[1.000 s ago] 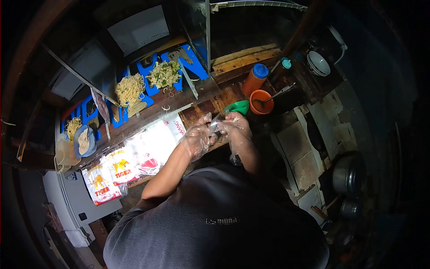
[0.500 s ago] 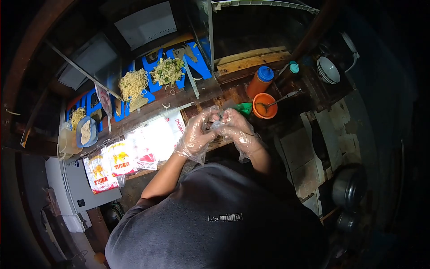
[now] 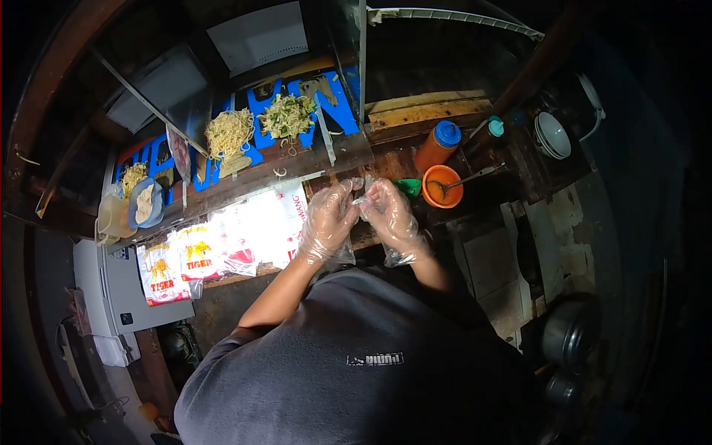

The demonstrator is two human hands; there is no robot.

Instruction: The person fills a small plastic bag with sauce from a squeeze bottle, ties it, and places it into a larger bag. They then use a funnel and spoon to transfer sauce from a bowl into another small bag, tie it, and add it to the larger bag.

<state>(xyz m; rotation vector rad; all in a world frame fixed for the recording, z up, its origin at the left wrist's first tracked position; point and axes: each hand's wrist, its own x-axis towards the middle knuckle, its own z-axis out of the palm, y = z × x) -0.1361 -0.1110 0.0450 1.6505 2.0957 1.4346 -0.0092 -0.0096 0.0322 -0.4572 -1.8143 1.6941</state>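
Note:
Both hands wear clear plastic gloves and meet in front of my chest, over the counter's front edge. My left hand (image 3: 329, 221) has its fingers bent in a pinch, its thumb close to the other thumb. Facing it, my right hand (image 3: 391, 217) also pinches, fingers curled. Something thin and clear shows between the fingertips, too small to make out. Just right of the hands lies a green object (image 3: 408, 188), beside an orange bowl (image 3: 454, 194) of orange sauce with a spoon (image 3: 480, 173) in it. White printed plastic bags (image 3: 199, 251) lie left of my left hand.
Behind the hands, a shelf holds noodles (image 3: 230, 133), chopped greens (image 3: 286, 117) and a blue bowl (image 3: 156, 213) of pale powder. An orange bottle (image 3: 436, 147) with a blue cap and stacked white bowls (image 3: 553, 136) stand at the right. Metal pots (image 3: 569, 335) are lower right.
Both hands have drawn slightly apart at the palms, with their fingertips still close together. The view has shifted a little.

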